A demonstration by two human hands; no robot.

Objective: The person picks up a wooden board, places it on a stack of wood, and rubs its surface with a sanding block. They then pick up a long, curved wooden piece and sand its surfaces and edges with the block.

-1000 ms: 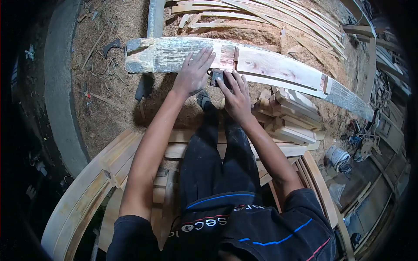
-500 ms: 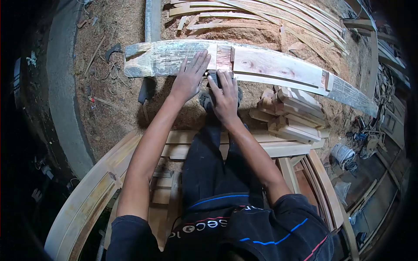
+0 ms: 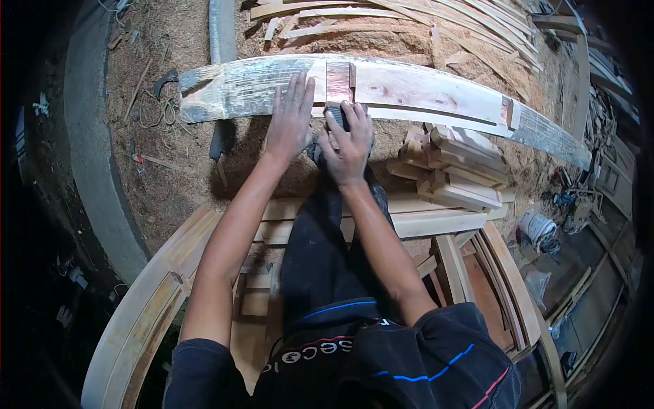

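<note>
A long curved wooden beam (image 3: pixel 422 92) lies crosswise in front of me, its left part streaked grey and its middle part pale. My left hand (image 3: pixel 291 119) lies flat with fingers stretched out on the beam's near edge, left of a reddish notch (image 3: pixel 338 83). At the notch's near end, my right hand (image 3: pixel 349 140) has its fingers bent over a small dark block (image 3: pixel 335 114), partly hidden under them. A small upright wooden piece (image 3: pixel 352 76) stands at the notch's right side.
Stacked wood blocks (image 3: pixel 466 167) lie right of my legs. Curved wooden frames (image 3: pixel 136 313) surround me at left and right. Thin strips (image 3: pixel 381 28) lie on sawdust beyond the beam. A white bucket (image 3: pixel 536 225) is at the right, and a dark tool (image 3: pixel 216 141) is below the beam's left part.
The beam and surroundings appear shifted slightly left and up in view. My right hand's fingers are more bent over the dark block, and its forearm is more upright.
</note>
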